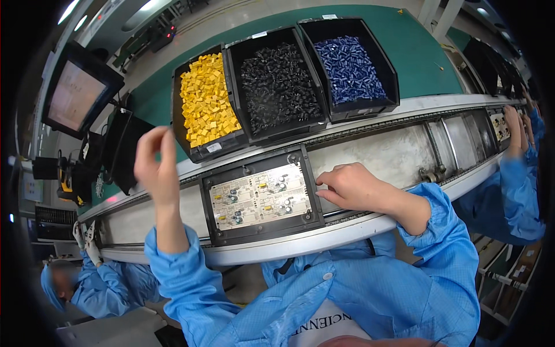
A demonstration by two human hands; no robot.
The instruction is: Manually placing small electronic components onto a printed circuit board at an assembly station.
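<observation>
A black frame on the conveyor track holds a pale circuit board panel fitted with small yellow, black and green parts. My right hand is closed beside the frame's right edge, thumb and forefinger close together. What it pinches, if anything, does not show. Motion smears my left hand, raised left of the frame near the bin of yellow parts; its fingers look bent, and whether they hold anything cannot be made out. Beyond the track stand black bins of yellow block-shaped components, black components and blue components.
The metal conveyor track runs left to right before me. A green mat lies under the bins. At the left stands a monitor. Co-workers in blue work at the far left and far right.
</observation>
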